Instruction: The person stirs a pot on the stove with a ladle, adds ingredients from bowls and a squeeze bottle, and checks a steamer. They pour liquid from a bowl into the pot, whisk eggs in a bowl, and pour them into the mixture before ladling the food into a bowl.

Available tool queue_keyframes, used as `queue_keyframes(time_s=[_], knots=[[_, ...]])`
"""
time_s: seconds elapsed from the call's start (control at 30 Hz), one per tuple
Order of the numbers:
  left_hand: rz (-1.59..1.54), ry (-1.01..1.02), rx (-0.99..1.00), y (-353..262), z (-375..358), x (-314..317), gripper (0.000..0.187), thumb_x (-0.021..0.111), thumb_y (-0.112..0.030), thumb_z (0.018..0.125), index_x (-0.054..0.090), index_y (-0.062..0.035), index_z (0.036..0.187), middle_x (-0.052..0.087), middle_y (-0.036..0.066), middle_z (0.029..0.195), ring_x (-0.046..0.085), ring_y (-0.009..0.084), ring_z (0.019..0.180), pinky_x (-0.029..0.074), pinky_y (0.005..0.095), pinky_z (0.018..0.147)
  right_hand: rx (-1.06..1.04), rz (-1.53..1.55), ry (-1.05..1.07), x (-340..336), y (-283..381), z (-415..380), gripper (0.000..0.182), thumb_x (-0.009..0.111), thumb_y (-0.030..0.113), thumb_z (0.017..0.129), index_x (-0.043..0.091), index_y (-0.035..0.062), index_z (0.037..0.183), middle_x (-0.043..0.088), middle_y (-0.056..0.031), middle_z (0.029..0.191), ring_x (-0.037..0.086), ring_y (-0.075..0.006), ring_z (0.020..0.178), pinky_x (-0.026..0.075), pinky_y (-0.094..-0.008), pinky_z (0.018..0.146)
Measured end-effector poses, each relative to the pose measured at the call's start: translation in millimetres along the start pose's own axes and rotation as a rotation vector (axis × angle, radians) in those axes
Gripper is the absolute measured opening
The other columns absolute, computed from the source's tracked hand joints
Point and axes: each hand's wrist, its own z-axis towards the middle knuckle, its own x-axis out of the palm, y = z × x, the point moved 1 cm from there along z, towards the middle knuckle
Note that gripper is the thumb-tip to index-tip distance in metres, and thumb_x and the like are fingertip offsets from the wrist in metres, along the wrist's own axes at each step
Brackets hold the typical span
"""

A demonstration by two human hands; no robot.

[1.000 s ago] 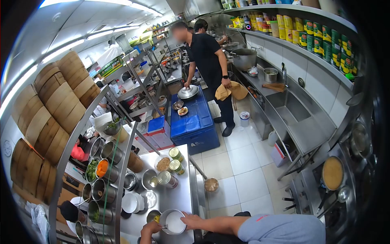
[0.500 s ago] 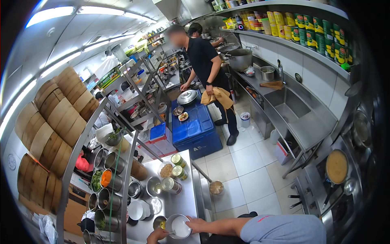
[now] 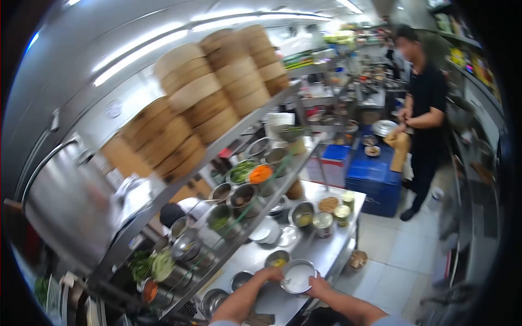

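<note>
Bowl (image 3: 298, 276) with white contents is at six o'clock in the view, its four-o'clock rim pinched by the right hand (image 3: 319, 284). At its nine-o'clock rim is the left hand (image 3: 270, 273), whose grip I cannot tell; a smaller bowl (image 3: 279, 255) with yellow food is just beside, at ten.

A commercial kitchen: stacked round bamboo steamers (image 3: 215, 81) at eleven o'clock, round steel ingredient pots (image 3: 243, 196) on a metal shelf (image 3: 247, 231) below them.
</note>
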Motion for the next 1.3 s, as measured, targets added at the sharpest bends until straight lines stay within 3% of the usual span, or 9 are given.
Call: queue_keyframes(time_s=[0.13,0.3,0.5,0.63,0.73,0.77,0.93,1.07,1.3], knots=[[-0.116,-0.033,0.146,-34,4,11,0.033,0.060,-0.033,0.093,0.075,-0.0135,0.114,0.076,0.012,0.106,0.071,0.0274,0.089,0.054,0.0407,0.083,-0.048,-0.008,-0.053,12,-8,5,0.063,0.085,0.056,0.069,0.062,0.0114,0.107,0.042,-0.0260,0.145,0.063,-0.0459,0.111,0.052,-0.0551,0.093],[-0.137,-0.356,-0.096,-93,0,13,0.035,0.056,-0.021,0.089,0.075,-0.0150,0.118,0.074,0.013,0.111,0.070,0.0322,0.104,0.055,0.0427,0.089,-0.015,0.020,-0.010,13,-13,5,0.057,0.081,0.051,0.073,0.061,0.0117,0.109,0.045,-0.0258,0.138,0.062,-0.0457,0.112,0.051,-0.0568,0.094],[0.086,-0.462,-0.258,-132,-13,-9,0.029,0.057,-0.016,0.083,0.077,-0.0111,0.104,0.074,0.017,0.100,0.072,0.0359,0.093,0.057,0.0480,0.080,0.015,-0.008,-0.031,7,-3,0,0.058,0.076,0.052,0.078,0.061,0.0109,0.117,0.050,-0.0244,0.136,0.062,-0.0447,0.114,0.052,-0.0561,0.094],[0.254,-0.531,-0.264,-97,11,11,0.023,0.058,-0.017,0.088,0.077,-0.0092,0.097,0.076,0.016,0.096,0.075,0.0332,0.087,0.058,0.0494,0.070,-0.025,0.001,-0.084,23,-11,7,0.060,0.069,0.059,0.080,0.069,0.0072,0.109,0.072,-0.0237,0.104,0.068,-0.0412,0.104,0.054,-0.0524,0.093],[0.236,-0.399,-0.309,-121,-31,-24,0.029,0.064,-0.018,0.082,0.074,-0.0081,0.108,0.074,0.015,0.107,0.072,0.0347,0.099,0.057,0.0509,0.079,-0.025,-0.033,-0.050,9,-4,-4,0.063,0.066,0.053,0.085,0.058,0.0044,0.125,0.050,-0.0275,0.140,0.062,-0.0445,0.116,0.053,-0.0514,0.097],[0.267,-0.300,-0.369,-105,-19,-21,0.032,0.065,-0.019,0.081,0.073,-0.0121,0.111,0.073,0.014,0.108,0.071,0.0337,0.101,0.057,0.0520,0.081,0.006,0.026,-0.043,6,-2,-4,0.066,0.073,0.051,0.079,0.061,0.0055,0.125,0.044,-0.0293,0.144,0.059,-0.0446,0.119,0.052,-0.0512,0.099],[0.267,-0.451,-0.209,-102,-18,-1,0.029,0.061,-0.024,0.086,0.075,-0.0282,0.111,0.075,0.013,0.097,0.072,0.0361,0.090,0.057,0.0502,0.078,-0.053,0.040,-0.094,10,-7,-4,0.060,0.076,0.039,0.079,0.059,0.0052,0.125,0.041,-0.0280,0.145,0.060,-0.0461,0.115,0.053,-0.0527,0.096],[0.299,-0.453,-0.093,-98,-14,10,0.031,0.061,-0.027,0.088,0.074,-0.0314,0.115,0.075,0.013,0.095,0.072,0.0350,0.086,0.057,0.0503,0.074,-0.055,0.043,-0.082,8,-6,-7,0.051,0.076,0.036,0.080,0.058,0.0053,0.117,0.043,-0.0259,0.141,0.060,-0.0457,0.112,0.053,-0.0538,0.093],[0.464,-0.223,0.059,-109,-51,-11,0.038,0.065,-0.029,0.083,0.073,-0.0370,0.119,0.075,0.009,0.091,0.073,0.0309,0.084,0.058,0.0464,0.072,-0.059,0.049,-0.145,5,-2,-14,0.051,0.075,0.038,0.081,0.057,0.0054,0.115,0.043,-0.0258,0.142,0.059,-0.0460,0.113,0.053,-0.0546,0.092]])
